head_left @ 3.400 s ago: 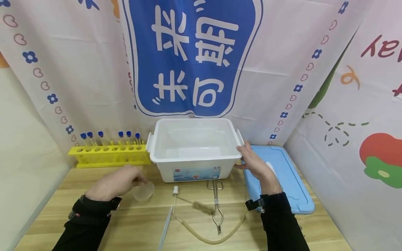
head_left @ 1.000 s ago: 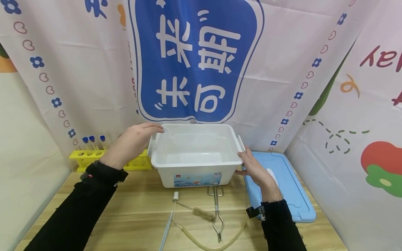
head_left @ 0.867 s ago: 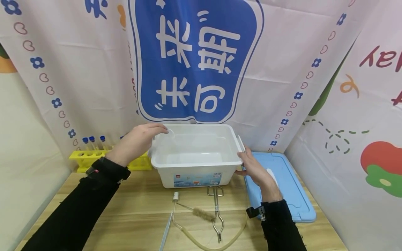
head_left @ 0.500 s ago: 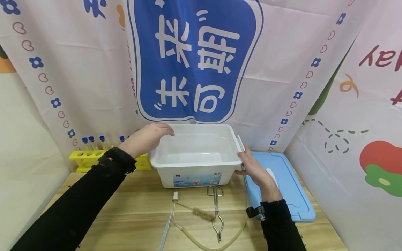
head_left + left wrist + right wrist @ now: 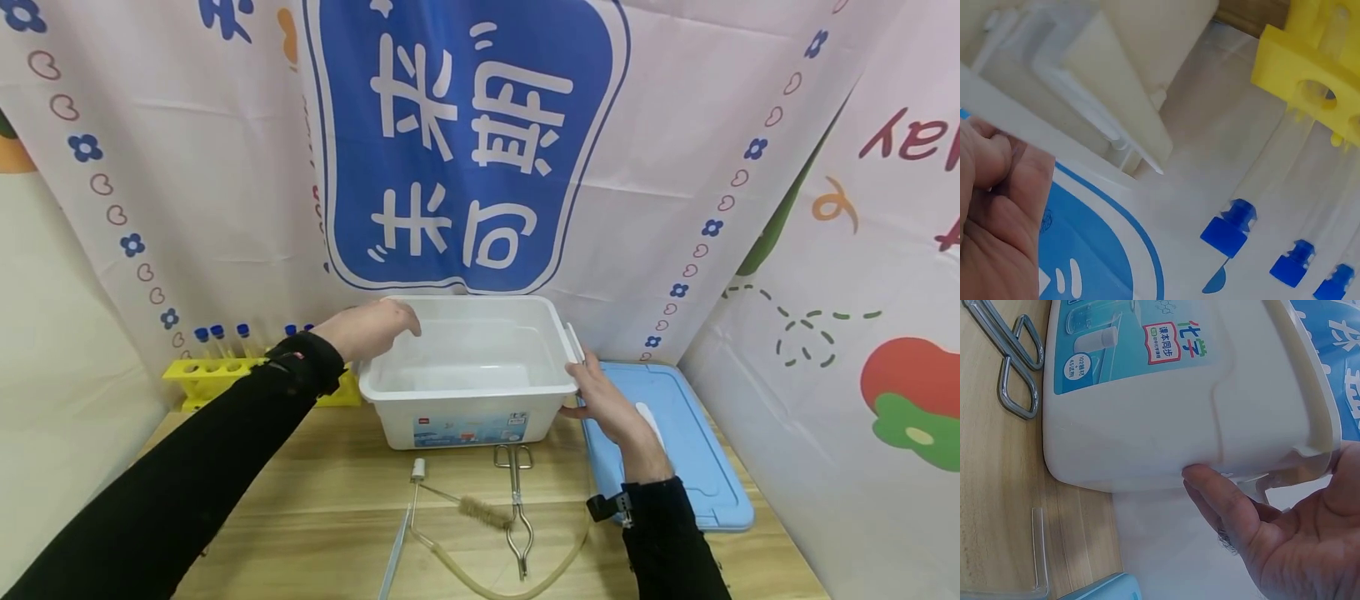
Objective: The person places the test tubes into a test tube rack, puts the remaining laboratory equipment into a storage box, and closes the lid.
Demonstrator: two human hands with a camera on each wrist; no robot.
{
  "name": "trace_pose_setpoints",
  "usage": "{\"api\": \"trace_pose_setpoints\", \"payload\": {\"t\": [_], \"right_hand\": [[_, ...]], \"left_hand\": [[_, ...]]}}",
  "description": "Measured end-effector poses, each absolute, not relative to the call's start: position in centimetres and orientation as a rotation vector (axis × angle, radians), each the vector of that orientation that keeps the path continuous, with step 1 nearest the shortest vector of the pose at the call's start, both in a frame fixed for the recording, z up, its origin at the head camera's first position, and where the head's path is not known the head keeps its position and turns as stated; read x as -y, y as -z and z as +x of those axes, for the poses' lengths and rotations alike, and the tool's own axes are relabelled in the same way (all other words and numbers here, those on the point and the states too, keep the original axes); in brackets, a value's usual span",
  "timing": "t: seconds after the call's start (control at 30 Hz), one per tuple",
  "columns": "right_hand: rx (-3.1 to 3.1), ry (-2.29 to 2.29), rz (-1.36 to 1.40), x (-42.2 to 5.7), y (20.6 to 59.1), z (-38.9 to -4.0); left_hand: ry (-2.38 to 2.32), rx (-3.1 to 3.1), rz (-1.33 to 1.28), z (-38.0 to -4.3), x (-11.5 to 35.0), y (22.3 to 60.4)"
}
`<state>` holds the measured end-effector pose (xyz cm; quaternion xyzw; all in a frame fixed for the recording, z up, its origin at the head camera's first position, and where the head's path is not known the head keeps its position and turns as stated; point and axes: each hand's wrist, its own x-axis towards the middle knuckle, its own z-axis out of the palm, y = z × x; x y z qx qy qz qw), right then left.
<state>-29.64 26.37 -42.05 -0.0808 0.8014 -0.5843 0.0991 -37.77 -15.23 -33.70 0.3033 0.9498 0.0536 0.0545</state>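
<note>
In the head view, a white plastic bin (image 5: 465, 403) stands at the back middle of the table. My left hand (image 5: 375, 325) reaches over its left rim, fingers pointing down inside. In the left wrist view, my left hand (image 5: 997, 212) has its thumb and fingers curled together; the rim hides the fingertips and the clear round disc seen between them earlier. My right hand (image 5: 609, 408) holds the bin's right end. In the right wrist view, the right hand (image 5: 1297, 531) has fingers against the bin wall (image 5: 1135, 431) and its thumb at the rim.
A yellow rack (image 5: 202, 383) with blue-capped test tubes stands left of the bin. In front lie metal tongs (image 5: 517, 483), a bottle brush (image 5: 486, 512), pale tubing (image 5: 457, 570), a white stopper (image 5: 419, 469) and a thin grey strip (image 5: 394, 550). A blue lid (image 5: 697, 450) lies at right.
My left hand lifted the clear round disc off the table, carried it over the bin's left rim and lowered inside, so the disc has gone out of sight. My right hand keeps its hold.
</note>
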Motion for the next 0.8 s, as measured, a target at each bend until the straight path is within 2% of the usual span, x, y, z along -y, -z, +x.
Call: {"api": "trace_pose_setpoints", "payload": {"t": [0.3,0.5,0.6,0.8], "right_hand": [[-2.373,1.727,-0.236,-26.48,42.14,-29.57],[-2.368,1.737,-0.241,-26.47,42.2,-29.65],[-2.365,1.741,-0.243,-26.46,42.17,-29.74],[-2.36,1.742,-0.243,-26.47,42.14,-29.82]], "left_hand": [[-0.134,-2.792,0.803,-38.18,14.29,33.33],[-0.405,-2.695,0.496,-37.83,14.22,33.49],[-0.408,-2.698,0.497,-37.41,14.2,33.38],[-0.21,-2.736,0.733,-37.67,14.22,33.56]]}}
